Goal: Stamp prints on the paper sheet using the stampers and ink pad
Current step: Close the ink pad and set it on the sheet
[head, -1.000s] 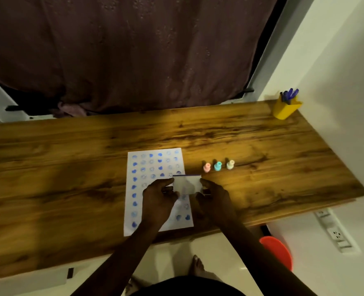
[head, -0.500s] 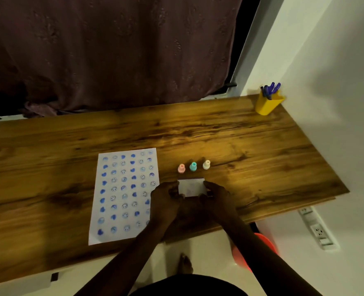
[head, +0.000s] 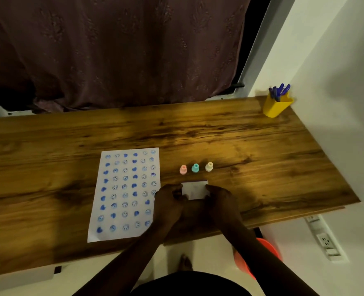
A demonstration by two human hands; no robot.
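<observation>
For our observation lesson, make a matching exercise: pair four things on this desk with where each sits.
Things:
1. pen holder
2. paper sheet
3. teal stamper
4. ink pad

Places:
A. between both hands
B. far right corner of the desk
C. left of the stampers
D. middle of the row of three

Pairs: 1-B, 2-C, 3-D, 4-A

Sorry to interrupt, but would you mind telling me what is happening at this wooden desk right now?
A person is holding a small white rectangular ink pad case between the left hand and right hand, just in front of three small stampers: pink, teal and cream. The white paper sheet to the left is already covered in rows of blue hearts and smiley faces. No stamper is in hand.
</observation>
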